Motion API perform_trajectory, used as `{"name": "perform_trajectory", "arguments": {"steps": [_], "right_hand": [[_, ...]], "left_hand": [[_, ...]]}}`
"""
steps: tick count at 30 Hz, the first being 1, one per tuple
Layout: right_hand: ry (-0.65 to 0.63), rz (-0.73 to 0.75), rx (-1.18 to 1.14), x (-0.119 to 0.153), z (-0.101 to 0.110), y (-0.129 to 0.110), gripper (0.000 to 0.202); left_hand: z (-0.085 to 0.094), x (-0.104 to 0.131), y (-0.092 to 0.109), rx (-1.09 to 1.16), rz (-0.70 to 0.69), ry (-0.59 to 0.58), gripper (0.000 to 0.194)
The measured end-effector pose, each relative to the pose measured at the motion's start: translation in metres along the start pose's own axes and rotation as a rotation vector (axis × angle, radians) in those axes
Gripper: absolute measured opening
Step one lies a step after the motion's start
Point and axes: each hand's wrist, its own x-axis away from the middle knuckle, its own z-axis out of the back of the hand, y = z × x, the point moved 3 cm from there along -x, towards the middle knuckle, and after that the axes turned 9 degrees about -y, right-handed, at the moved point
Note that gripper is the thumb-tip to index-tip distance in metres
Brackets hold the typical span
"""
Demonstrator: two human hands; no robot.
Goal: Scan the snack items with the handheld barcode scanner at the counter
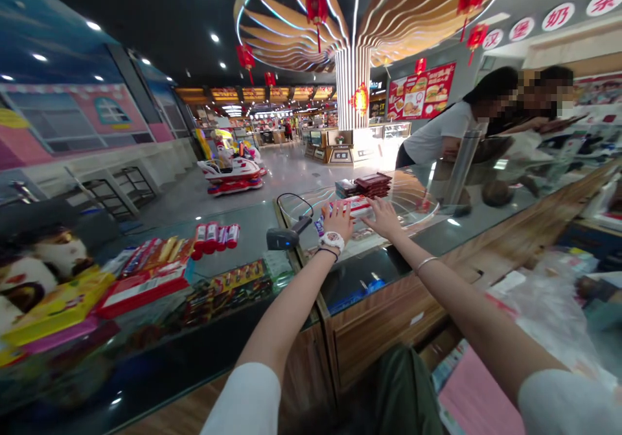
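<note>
Both my arms reach over the glass counter (335, 292). My left hand (339, 220), with a white watch, lies fingers spread over the left end of a red and white packet or box (359, 205). My right hand (383, 220), with a thin bracelet, has its fingers stretched out at the right end of that packet. A small purple wrapper (319, 226) shows beside my left fingers. Just behind are a stack of dark red packets (373, 183) and a grey pack (345, 189). Left of my left hand lies a black barcode scanner (286, 235) with its cable.
Red snack rolls (216, 236), a red box of candy bars (146, 289) and a yellow box (61, 305) stand on the left counter. Two people (466, 111) lean at the counter on the right. Plastic bags (549, 312) lie at lower right.
</note>
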Motion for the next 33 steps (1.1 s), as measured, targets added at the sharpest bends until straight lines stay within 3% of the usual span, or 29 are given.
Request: {"name": "perform_trajectory", "arguments": {"steps": [7, 11, 19, 33], "right_hand": [[-0.083, -0.006, -0.002, -0.003, -0.011, 0.003, 0.071], [-0.059, 0.037, -0.055, -0.004, -0.011, 0.006, 0.064], [0.058, 0.027, -0.167, -0.006, 0.002, 0.014, 0.028], [0.102, 0.012, -0.085, 0.009, 0.027, 0.002, 0.020]], "left_hand": [[-0.010, 0.002, -0.005, 0.033, 0.021, 0.002, 0.055], [-0.008, 0.005, -0.004, 0.052, 0.000, 0.007, 0.054], [0.003, 0.003, -0.006, -0.004, -0.063, 0.050, 0.046], [0.025, 0.008, -0.017, -0.055, -0.162, 0.121, 0.035]]}}
